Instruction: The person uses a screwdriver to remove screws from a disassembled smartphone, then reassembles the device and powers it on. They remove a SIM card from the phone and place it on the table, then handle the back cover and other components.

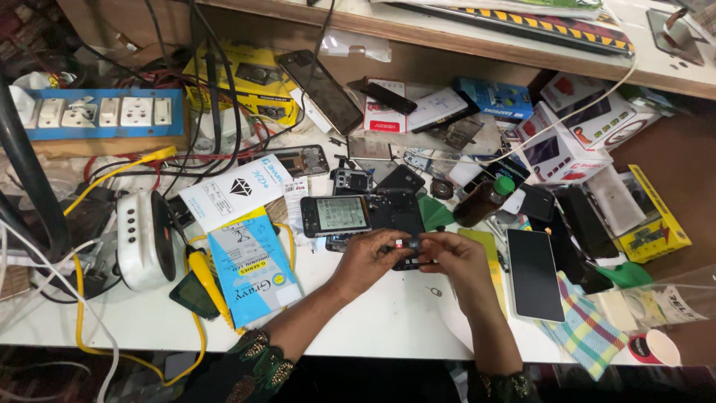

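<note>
A small white-and-red card-like piece [400, 244] sits pinched between the fingertips of both hands, just over the lower edge of an opened black phone body [395, 216] that lies near the middle of the white tabletop [388, 313]. The left hand [369, 257] grips the piece from its left side with thumb and forefinger closed on it, while the right hand [455, 257] meets it from the right, fingertips also closed on it; what exactly the piece is stays too small to tell. A steady, light pinch seems wise here, with the wrists resting on the tabletop so the tiny part stays level and does not slip. Just behind lies a small grey-screened device [339, 215]; a brown bottle with a green cap [483, 200] lies to the right, a black flat phone [534, 274] beside it, and a blue printed packet [253, 265] to the left.
</note>
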